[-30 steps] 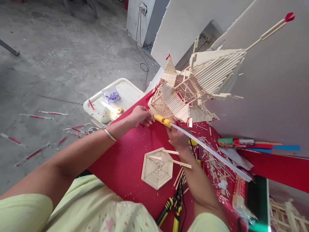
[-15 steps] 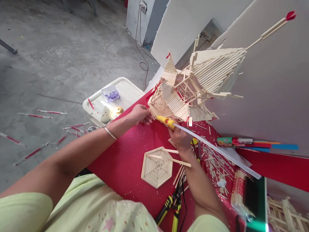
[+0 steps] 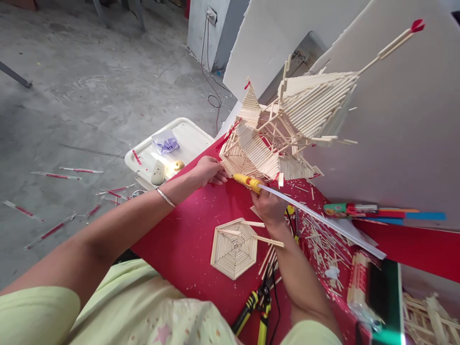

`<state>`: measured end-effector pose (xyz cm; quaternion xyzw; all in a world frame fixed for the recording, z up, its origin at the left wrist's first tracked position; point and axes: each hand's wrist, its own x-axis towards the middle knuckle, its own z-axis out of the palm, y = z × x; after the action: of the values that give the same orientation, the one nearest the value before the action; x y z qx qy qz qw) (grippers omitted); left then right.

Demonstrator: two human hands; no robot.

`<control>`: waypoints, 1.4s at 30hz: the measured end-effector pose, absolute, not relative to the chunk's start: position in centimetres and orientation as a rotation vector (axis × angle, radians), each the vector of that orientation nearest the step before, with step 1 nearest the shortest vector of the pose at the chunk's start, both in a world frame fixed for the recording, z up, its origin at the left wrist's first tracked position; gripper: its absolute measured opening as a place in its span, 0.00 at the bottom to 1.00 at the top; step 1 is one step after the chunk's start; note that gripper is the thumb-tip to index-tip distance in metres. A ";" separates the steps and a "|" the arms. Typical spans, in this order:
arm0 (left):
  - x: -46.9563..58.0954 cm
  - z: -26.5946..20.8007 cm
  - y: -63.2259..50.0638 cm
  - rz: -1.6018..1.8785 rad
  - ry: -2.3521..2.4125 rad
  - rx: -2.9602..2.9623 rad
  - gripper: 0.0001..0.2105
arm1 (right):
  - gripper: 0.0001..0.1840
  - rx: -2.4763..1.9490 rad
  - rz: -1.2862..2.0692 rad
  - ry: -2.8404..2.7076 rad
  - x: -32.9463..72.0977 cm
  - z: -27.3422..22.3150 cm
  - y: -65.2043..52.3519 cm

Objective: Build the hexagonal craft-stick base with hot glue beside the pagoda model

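A model pavilion [image 3: 258, 149] built of thin wooden sticks stands tilted in view at the back of the red table, with red tips on its roof corners. My left hand [image 3: 210, 170] is at the near left corner of its base, its fingers closed on the edge there. My right hand [image 3: 269, 205] is wrapped round a yellow glue gun [image 3: 247, 181], whose nozzle points at that same corner. From the gun's rear a long translucent glue stick [image 3: 323, 223] sticks out to the right. Before me lies a hexagonal stick panel [image 3: 234, 254] with several loose sticks on it.
Yellow-and-black pliers [image 3: 257, 306] lie at the red table's [image 3: 172, 244] front. Stick scraps [image 3: 319, 239] cover the right side, beside a packet of sticks [image 3: 359, 287]. A white tray stool [image 3: 183, 125] stands left. White foam boards [image 3: 388, 120] rise behind.
The view has shifted slightly. Both hands, the glue gun and the pavilion keep nearly the same positions relative to each other.
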<state>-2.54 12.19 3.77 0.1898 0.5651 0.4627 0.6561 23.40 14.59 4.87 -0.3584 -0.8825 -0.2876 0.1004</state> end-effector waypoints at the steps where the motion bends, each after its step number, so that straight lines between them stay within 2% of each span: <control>1: -2.5 3.8 12.2 1.052 1.284 0.429 0.05 | 0.22 -1.068 -0.835 -2.616 23.4 4.9 14.6; 21: -1.9 3.6 12.6 1.029 1.347 0.446 0.02 | 0.27 -1.114 -0.765 -2.625 23.7 6.0 13.5; 29: -1.8 4.3 12.5 0.963 1.366 0.478 0.02 | 0.22 -1.119 -0.826 -2.557 24.0 5.9 13.1; 42: -1.5 4.3 12.8 0.899 1.416 0.514 0.05 | 0.24 -1.192 -0.617 -2.595 24.3 5.3 13.6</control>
<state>-1.53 12.79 4.28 0.2254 0.6206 0.3941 0.6394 24.34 13.56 5.29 -0.4055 -0.8828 -0.2099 0.1100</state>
